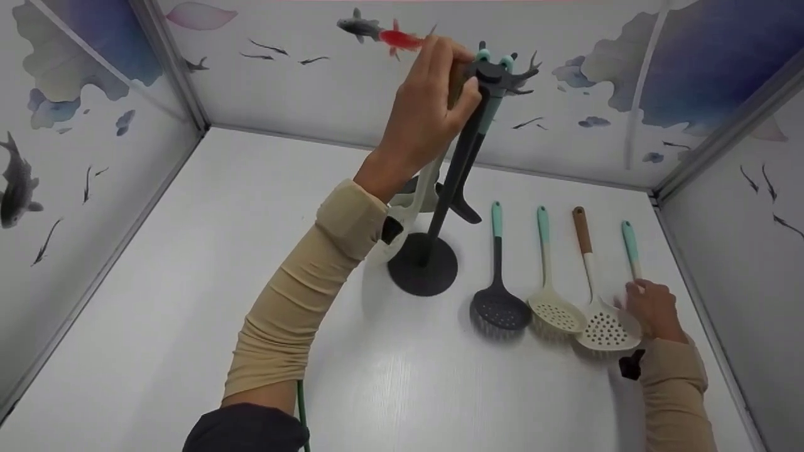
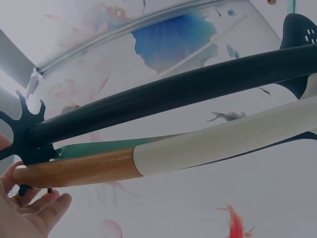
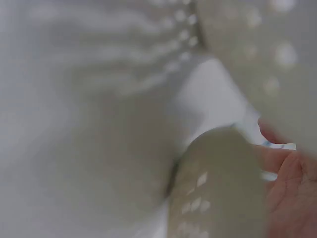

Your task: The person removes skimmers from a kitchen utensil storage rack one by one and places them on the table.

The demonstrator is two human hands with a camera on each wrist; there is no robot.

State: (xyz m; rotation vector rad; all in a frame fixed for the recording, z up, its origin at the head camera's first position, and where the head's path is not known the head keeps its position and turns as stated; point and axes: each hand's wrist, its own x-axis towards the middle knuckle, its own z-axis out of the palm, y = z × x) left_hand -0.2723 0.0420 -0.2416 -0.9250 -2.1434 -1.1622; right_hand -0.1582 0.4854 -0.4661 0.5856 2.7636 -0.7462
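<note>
My left hand point(image 1: 427, 100) holds the top of a black utensil stand point(image 1: 446, 188), around the brown handle end point(image 2: 79, 168) of a white utensil hanging there. Its head is partly hidden by my forearm. A black utensil with a teal grip point(image 1: 493, 113) also hangs from the stand. At the right, my right hand point(image 1: 656, 307) grips the lower shaft of a white slotted utensil with a teal handle point(image 1: 630, 242). Its slotted head point(image 3: 218, 183) shows up close in the right wrist view, hiding some of the fingers. Beside the hand lies a brown-handled white skimmer point(image 1: 606, 326).
Left of that skimmer lie a cream skimmer point(image 1: 556, 311) and a black skimmer point(image 1: 500, 307), both teal-handled. The stand's round base point(image 1: 440, 276) rests on the white table point(image 1: 188, 251). Panels painted with fish and leaves point(image 1: 282, 81) enclose the table.
</note>
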